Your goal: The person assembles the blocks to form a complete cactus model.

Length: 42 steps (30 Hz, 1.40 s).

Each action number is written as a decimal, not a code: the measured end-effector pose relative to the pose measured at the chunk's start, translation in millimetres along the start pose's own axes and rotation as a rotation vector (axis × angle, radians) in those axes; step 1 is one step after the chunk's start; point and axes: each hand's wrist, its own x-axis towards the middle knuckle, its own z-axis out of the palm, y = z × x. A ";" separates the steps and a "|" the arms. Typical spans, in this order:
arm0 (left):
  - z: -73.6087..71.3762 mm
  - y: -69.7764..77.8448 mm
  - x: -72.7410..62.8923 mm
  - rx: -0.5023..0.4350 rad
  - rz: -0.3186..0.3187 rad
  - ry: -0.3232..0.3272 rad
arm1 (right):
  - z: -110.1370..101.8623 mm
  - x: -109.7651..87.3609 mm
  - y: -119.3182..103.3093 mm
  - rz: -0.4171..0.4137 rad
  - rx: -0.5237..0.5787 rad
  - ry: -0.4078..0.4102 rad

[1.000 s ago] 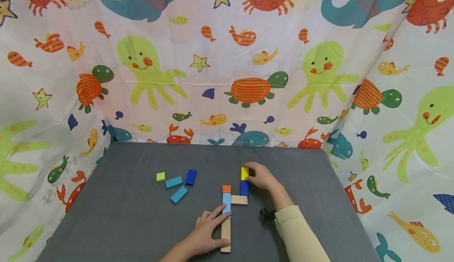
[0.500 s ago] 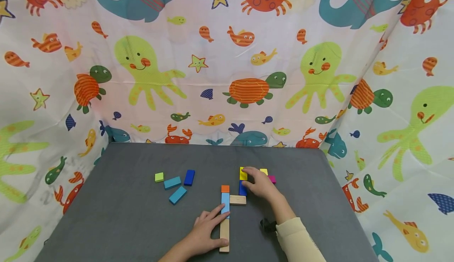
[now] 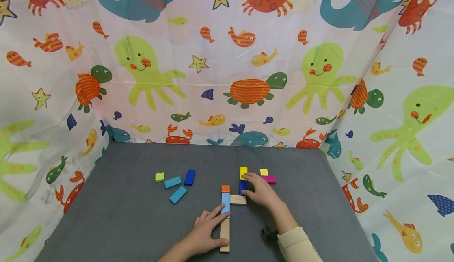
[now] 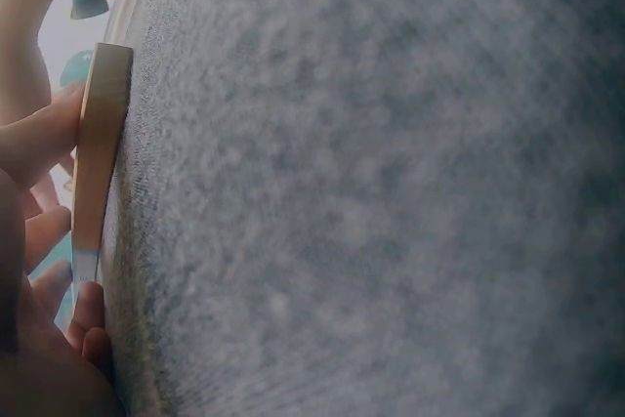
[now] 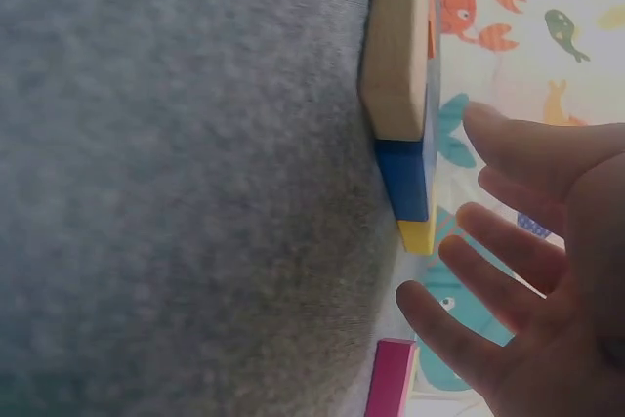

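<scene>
My left hand [image 3: 203,232] rests on a row of flat blocks, thumb on the long plain wooden block [image 3: 225,228] and fingertips on the light blue block [image 3: 226,199]. An orange block [image 3: 225,188] tops that row. A short plain wooden block [image 3: 238,200] sticks out sideways from the light blue one. Beyond its right end lie a dark blue block [image 3: 242,186] and a yellow block [image 3: 244,171], one above the other. Over their right side is my right hand [image 3: 263,191], fingers spread and holding nothing; the right wrist view shows its fingers [image 5: 498,280] apart from the blocks.
Right of the right hand lie a magenta block [image 3: 268,179] and a second yellow block [image 3: 264,172]. At the left sit a green block [image 3: 159,177], two teal blocks [image 3: 173,182] and a dark blue block [image 3: 189,177]. A patterned curtain [image 3: 213,124] stands behind the grey table [image 3: 117,214].
My right hand has loosened from beside the yellow and dark blue blocks and drawn slightly toward me, uncovering the magenta block and second yellow block. The left hand stays put.
</scene>
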 end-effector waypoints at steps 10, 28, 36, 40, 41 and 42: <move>-1.2 0.1 0.9 0.005 0.015 -0.011 | 5.4 -6.4 3.9 -0.001 -0.036 -0.079; -13.9 8.9 0.0 -0.131 -0.035 -0.035 | 10.9 -6.2 0.9 0.006 -0.058 -0.080; -33.9 11.0 -1.4 -0.145 -0.066 0.046 | 8.9 -7.5 0.9 0.006 -0.043 -0.070; -44.2 10.3 -3.0 -0.105 -0.058 0.138 | 8.6 -8.2 1.0 0.001 -0.035 -0.067; -47.5 9.1 -3.5 -0.102 -0.050 0.165 | 8.5 -8.2 1.1 0.000 -0.034 -0.070; -50.9 7.5 -4.2 -0.098 -0.044 0.193 | 8.6 -8.1 1.1 -0.005 -0.034 -0.070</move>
